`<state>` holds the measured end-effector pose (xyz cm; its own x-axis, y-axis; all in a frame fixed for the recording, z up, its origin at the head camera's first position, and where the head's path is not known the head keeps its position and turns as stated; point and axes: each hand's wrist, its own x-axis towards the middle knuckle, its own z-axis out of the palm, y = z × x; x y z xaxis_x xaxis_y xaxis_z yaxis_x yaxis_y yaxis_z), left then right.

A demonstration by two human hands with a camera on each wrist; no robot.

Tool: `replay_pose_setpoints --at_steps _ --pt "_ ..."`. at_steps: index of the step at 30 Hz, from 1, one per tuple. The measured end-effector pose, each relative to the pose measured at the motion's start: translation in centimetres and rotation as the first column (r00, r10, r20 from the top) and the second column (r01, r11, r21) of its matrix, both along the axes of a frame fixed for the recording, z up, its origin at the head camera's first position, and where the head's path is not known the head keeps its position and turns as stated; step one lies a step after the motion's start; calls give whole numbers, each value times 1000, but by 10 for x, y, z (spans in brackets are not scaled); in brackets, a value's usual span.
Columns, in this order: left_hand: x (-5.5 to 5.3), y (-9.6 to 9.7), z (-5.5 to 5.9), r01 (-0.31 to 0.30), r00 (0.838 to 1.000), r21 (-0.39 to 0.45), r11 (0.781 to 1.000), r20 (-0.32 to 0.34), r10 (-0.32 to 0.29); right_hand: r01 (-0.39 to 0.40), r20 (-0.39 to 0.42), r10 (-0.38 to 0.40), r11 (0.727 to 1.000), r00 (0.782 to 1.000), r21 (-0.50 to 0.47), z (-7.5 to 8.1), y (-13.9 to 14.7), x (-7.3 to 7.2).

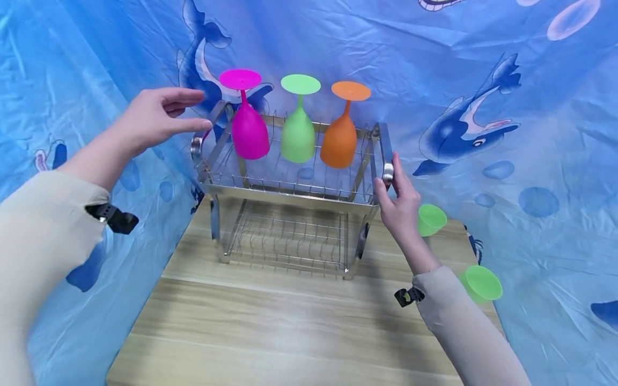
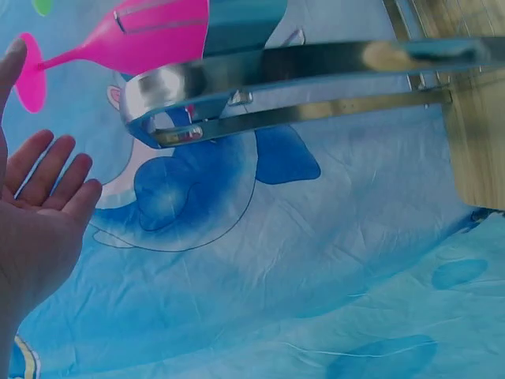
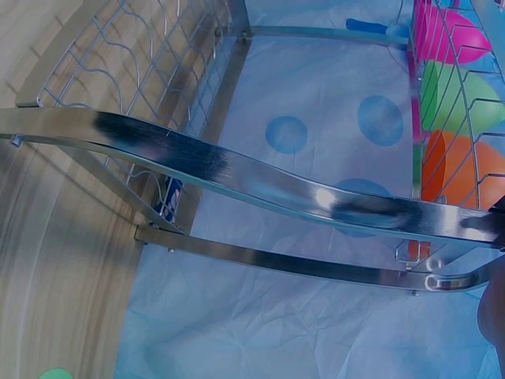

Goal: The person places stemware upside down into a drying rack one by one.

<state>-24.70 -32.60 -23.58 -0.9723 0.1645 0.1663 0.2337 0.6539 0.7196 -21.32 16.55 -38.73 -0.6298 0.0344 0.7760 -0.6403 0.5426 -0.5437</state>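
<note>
A two-tier metal dish rack (image 1: 289,195) stands on the wooden table. Upside down on its top tier are three plastic goblets: magenta (image 1: 250,134), light green (image 1: 298,136) and orange (image 1: 339,140), bases upward. My left hand (image 1: 161,115) is in the air just left of the rack's top, fingers and thumb apart with nothing between them. The left wrist view shows that hand (image 2: 47,205) apart from the magenta goblet's base. My right hand (image 1: 402,201) grips the rack's upper right side frame between thumb and fingers. Only a sliver of it shows in the right wrist view.
Two light green cups (image 1: 431,219) are on the right, one behind my right wrist, the other green cup (image 1: 483,284) beside my sleeve at the table's right edge. Blue cloth (image 1: 338,37) with dolphin prints hangs behind and around the wooden table (image 1: 280,327).
</note>
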Motion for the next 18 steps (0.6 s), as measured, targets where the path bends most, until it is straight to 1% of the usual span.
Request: replay_pose_setpoints --at_steps 2,5,9,11,15,18 --pt "9 -1 -4 -26 1000 24 999 -12 26 3 -3 -3 1000 1000 3 0 0 0" --pt "23 -1 -11 -80 997 39 996 -8 81 1 1 -1 1000 1000 1 0 0 1" --pt "37 2 -21 -153 988 68 986 14 153 4 2 -4 1000 1000 -1 -1 1 3" --pt "42 3 -27 -185 983 98 978 21 184 6 -3 -6 1000 1000 -6 -1 2 3" --pt "51 4 -43 -245 969 144 959 2 247 3 -8 -3 1000 1000 0 0 3 2" --pt "60 1 -58 -265 961 167 950 -31 273 -40 4 39 999 999 7 1 3 2"
